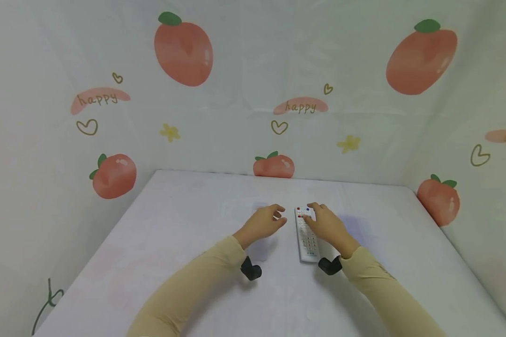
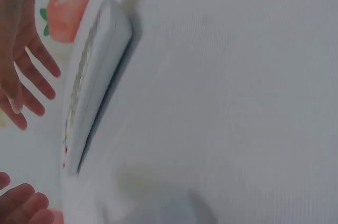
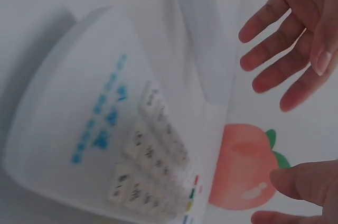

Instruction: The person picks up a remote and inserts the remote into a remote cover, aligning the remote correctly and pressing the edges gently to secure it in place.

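Note:
A white remote control (image 1: 308,243) lies face up on the table, its red and blue buttons at the far end. My right hand (image 1: 326,224) is over its upper right part, thumb and fingers loosely bent and apart, overlapping the buttons in the head view. In the right wrist view, the right hand (image 3: 301,192) shows clear space between it and the remote's keys. My left hand (image 1: 263,222) hangs left of the remote with fingers loosely bent, holding nothing. Beneath it lies a long, pale, see-through thing (image 3: 200,34), faint in the head view.
The white tabletop (image 1: 173,224) meets a cloth wall (image 1: 236,126) printed with red fruit, hearts and yellow flowers. Another cloth wall closes the right side. Black wrist devices (image 1: 251,269) hang inside both sleeves.

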Available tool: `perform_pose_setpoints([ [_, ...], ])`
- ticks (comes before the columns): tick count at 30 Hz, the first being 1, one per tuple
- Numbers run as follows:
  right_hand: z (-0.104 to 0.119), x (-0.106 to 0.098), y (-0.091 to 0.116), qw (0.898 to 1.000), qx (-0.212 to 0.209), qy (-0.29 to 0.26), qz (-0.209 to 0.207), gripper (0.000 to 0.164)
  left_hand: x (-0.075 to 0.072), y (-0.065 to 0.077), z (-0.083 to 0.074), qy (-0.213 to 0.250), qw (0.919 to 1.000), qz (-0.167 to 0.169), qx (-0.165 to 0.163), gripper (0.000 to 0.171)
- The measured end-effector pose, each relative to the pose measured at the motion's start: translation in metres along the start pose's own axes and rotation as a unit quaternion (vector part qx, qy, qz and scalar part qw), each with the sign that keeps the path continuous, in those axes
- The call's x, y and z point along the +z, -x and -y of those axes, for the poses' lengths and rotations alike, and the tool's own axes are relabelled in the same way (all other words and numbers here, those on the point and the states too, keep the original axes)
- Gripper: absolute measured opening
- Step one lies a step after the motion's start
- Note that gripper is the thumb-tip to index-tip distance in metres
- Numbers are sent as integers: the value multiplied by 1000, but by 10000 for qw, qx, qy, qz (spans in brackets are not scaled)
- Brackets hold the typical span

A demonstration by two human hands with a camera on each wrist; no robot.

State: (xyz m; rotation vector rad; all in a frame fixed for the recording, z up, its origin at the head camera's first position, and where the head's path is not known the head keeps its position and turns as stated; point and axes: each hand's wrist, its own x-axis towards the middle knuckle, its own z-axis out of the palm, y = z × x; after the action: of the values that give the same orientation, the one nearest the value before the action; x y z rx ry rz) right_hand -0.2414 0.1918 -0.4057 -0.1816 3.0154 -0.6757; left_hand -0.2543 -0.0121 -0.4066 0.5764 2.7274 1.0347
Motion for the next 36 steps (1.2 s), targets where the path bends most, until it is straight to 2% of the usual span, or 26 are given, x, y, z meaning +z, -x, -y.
perform_pose_setpoints([
  [5,-15,8,-1,9974,272,-608,272,48,16,-9,-3,1036,9938,294,-263,36],
  [9,-23,15,-1,9923,468,-1091,366,45,30,-15,-4,1832,9779,533,-859,35],
  [13,-28,21,-1,9854,593,-1560,328,42,42,-19,-7,2186,9631,608,-1444,35],
  [16,-30,23,-1,9812,663,-1784,323,42,50,-22,-9,2415,9546,571,-1650,36],
  [21,-31,25,0,9757,833,-1992,378,44,58,-25,-12,2972,9346,432,-1907,40],
  [24,-31,26,-1,9724,906,-2121,362,44,62,-26,-14,3139,9277,335,-1994,39],
  [28,-32,27,-2,9666,982,-2334,385,45,63,-26,-17,3297,9209,245,-2065,37],
  [32,-33,28,-3,9599,1041,-2573,406,46,64,-25,-19,3389,9177,176,-2064,37],
  [36,-33,28,-1,9535,1013,-2807,422,47,64,-25,-18,3286,9232,111,-1992,36],
])
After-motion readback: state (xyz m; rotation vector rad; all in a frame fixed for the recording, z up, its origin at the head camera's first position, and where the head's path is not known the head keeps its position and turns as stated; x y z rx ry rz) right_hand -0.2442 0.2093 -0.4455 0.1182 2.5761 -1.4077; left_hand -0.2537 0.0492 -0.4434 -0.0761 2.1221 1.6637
